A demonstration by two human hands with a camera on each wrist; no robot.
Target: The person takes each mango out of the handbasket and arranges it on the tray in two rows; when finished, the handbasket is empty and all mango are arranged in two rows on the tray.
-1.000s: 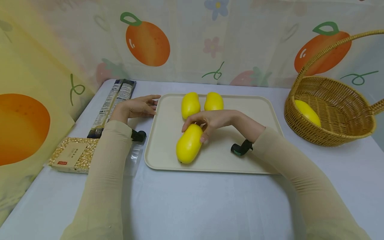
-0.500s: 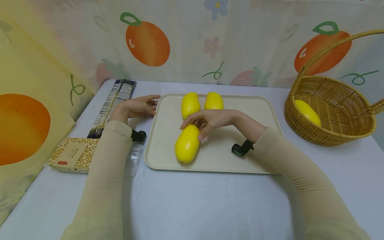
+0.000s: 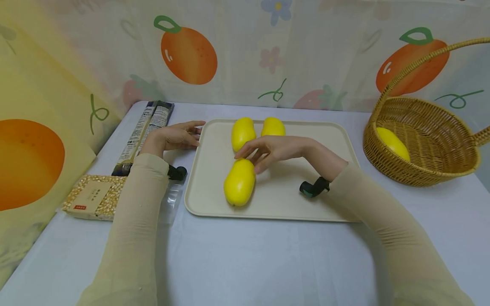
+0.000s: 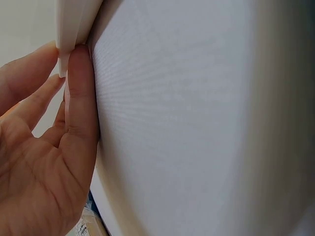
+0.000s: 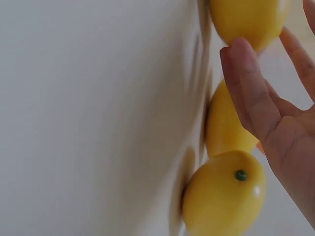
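Observation:
On the beige tray [image 3: 214, 199] lie several yellow mangoes. The front mango [image 3: 239, 182] lies lengthwise toward the near rim. Just behind it, my right hand [image 3: 281, 148] has its fingers spread and loosely bent over the mango's far end, not wrapped round it. In the right wrist view a fingertip lies against or very near that mango [image 5: 248, 19]; contact is hard to tell. Two more mangoes, the left one [image 3: 243, 134] and the right one [image 3: 273, 126], sit behind, partly covered by my hand. My left hand [image 4: 54, 142] pinches the tray's left rim [image 4: 74, 24] between thumb and fingers.
A wicker basket [image 3: 421, 170] with a tall handle stands at the right, holding one mango [image 3: 392, 143]. At the left are dark long packets [image 3: 139, 131] and a vacuum-packed block of yellow kernels [image 3: 93, 197], partly behind my left sleeve. A fruit-print curtain [image 3: 237, 55] hangs behind.
My right hand has loosened from the front mango and drawn slightly back and to the right. The mango shifted a little left, then stayed almost still. My left hand has not moved.

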